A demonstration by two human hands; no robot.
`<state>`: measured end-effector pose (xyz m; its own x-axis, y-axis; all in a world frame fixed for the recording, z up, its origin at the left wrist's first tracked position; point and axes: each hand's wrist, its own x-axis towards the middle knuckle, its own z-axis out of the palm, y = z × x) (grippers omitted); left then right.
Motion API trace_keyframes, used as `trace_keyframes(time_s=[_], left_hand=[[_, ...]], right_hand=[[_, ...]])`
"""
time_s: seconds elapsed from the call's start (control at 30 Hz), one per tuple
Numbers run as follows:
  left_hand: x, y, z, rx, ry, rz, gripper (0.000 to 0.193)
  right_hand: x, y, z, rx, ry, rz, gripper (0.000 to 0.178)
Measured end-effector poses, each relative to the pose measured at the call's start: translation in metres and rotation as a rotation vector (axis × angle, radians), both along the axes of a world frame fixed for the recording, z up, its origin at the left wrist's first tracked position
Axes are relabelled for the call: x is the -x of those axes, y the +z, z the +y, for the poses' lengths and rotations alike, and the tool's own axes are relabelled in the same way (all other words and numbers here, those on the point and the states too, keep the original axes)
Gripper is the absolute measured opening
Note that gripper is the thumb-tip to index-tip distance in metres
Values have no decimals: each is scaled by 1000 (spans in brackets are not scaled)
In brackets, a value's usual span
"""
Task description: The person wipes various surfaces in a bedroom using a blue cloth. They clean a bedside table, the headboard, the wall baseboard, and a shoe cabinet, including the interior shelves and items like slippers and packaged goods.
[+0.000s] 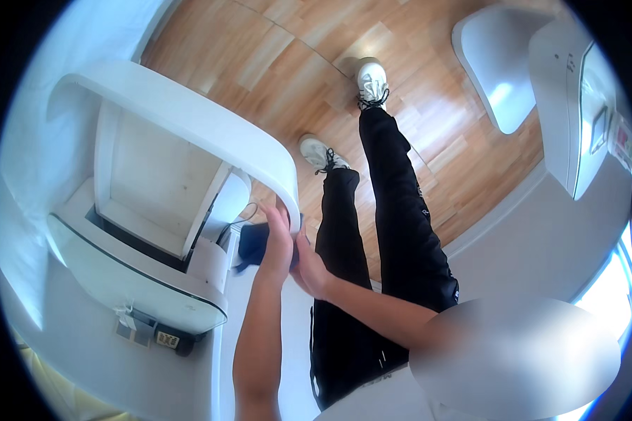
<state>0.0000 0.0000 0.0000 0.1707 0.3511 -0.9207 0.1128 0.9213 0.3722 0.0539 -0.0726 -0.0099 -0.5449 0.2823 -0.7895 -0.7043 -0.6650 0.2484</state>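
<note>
My left hand [277,242] reaches up with its fingers stretched along the rounded edge of a white curved desk top [189,116]. It presses on a dark blue cloth-like thing [251,242] that hangs just under that edge. My right hand [309,270] comes in from the right and meets the left hand. Its fingers are tucked behind the left hand on the same dark thing, and bits of the dark stuff show between the two hands. What exactly the dark thing is cannot be made out.
A white shelf unit with a glass-edged lower ledge [140,281] stands at the left, with a thin cable [240,214] by the hands. My legs in black trousers [393,231] and white shoes [372,81] stand on a wooden floor. A white machine [569,105] is at the right.
</note>
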Motion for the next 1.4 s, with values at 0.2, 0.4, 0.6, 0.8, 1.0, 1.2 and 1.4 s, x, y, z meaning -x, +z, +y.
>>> trace_keyframes(time_s=[0.2,0.4,0.6,0.8,1.0,1.2,1.4], left_hand=[[-3,-4,9,-22,51,-295,97],[-7,3,7,-41,148,-276,95],[-15,-3,9,14,286,-236,97],[-43,-9,23,-150,300,-99,93],[-49,-1,53,-65,624,-122,86],[-65,5,59,-31,645,97,75],[-63,8,64,103,696,214,76]], right_hand=[[-11,6,26,-16,26,-404,69],[-28,-4,36,-768,300,-1145,44],[-57,-23,101,-1250,700,-1447,37],[-53,-62,167,-1552,440,-1118,59],[-77,-21,105,-999,438,-772,55],[-57,-47,160,-1220,664,-744,56],[2,-85,259,-1271,619,-666,62]])
